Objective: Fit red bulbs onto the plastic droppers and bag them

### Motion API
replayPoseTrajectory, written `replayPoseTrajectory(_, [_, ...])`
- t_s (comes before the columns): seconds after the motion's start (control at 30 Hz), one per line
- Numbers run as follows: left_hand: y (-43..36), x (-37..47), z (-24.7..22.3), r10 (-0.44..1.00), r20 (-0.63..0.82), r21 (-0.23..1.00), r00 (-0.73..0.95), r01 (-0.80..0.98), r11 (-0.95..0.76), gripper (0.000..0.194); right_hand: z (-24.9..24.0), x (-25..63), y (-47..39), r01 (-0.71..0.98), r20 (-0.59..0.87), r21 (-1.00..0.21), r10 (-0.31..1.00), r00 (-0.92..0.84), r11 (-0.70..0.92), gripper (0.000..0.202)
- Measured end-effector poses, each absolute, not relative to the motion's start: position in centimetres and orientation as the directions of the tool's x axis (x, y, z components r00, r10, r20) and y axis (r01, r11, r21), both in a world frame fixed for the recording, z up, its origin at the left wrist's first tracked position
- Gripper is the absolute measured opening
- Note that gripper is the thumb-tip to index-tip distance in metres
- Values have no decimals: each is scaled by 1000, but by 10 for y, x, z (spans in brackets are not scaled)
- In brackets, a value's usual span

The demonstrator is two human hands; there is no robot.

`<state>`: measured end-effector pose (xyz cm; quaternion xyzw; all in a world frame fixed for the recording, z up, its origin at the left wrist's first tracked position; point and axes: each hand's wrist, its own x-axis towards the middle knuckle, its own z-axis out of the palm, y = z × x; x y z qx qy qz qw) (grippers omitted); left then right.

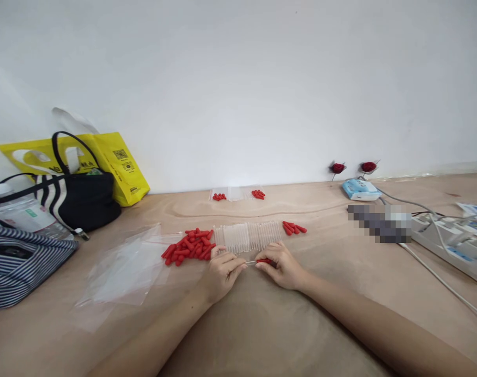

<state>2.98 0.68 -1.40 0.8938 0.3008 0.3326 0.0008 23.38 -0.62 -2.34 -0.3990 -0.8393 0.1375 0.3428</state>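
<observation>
My left hand [221, 273] pinches one end of a thin clear dropper tube [251, 263], just in front of a row of similar tubes. At the tube's other end, my right hand [280, 266] is closed around a red rubber bulb [264, 261]. The two pieces meet or nearly meet; the fingers hide how far one is inside the other. Side by side behind both hands lie several clear tubes [242, 236]. Left of them is a heap of loose red bulbs [191, 245]. A few more red-ended pieces [294, 228] lie to the right of the row.
Clear plastic bags [122, 267] lie flat on the left. Near the wall are small bags with red bulbs [219, 197]. A black bag [89, 199], a yellow bag [124, 167] and a striped bag [26, 267] stand left. A power strip [450, 248] with cables sits right.
</observation>
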Motion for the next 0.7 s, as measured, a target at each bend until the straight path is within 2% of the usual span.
replayPoseTrajectory(0.17, [6,30,-15,533,609,201,588,535,-821,20,-26,233,-5,589,480,-513,777,-407,625,13])
replayPoseTrajectory(0.7, [7,29,-17,505,605,194,616,502,-843,17,-22,234,-5,553,470,-492,740,-481,672,12])
